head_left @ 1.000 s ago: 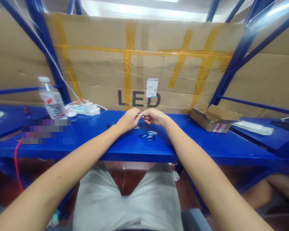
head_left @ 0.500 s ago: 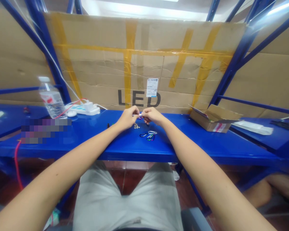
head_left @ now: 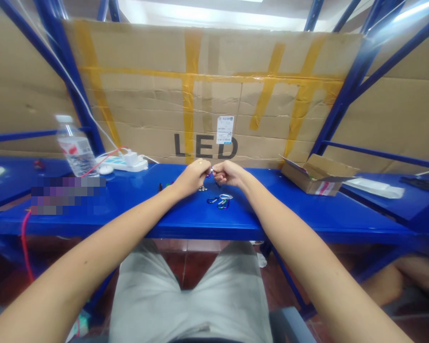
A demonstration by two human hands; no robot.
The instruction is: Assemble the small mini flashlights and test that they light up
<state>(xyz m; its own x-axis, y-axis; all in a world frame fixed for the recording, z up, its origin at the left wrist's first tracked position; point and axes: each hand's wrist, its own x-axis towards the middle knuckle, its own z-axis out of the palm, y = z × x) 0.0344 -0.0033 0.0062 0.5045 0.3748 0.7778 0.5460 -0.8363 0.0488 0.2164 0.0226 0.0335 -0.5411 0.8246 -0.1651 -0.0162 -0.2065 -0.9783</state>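
Close together over the blue table, my hands meet fingertip to fingertip. My left hand is closed, its fingers curled inward, pinching a small silvery piece too little to name. From the other side my right hand pinches the same piece between thumb and forefinger. Just nearer to me lie several carabiners, among them silver, dark and green-purple ones. Small metal pieces lie below my left hand, partly covered by it. Something purple shows behind the fingers.
Left on the table stand a water bottle and a white power strip with cables. An open cardboard box sits at the right. A large cardboard sheet closes off the back between blue posts. Another person's limb shows lower right.
My left hand has turned and curled its fingers further, so that it covers more of the small piece and the metal bits below. The carabiners have stayed in place.
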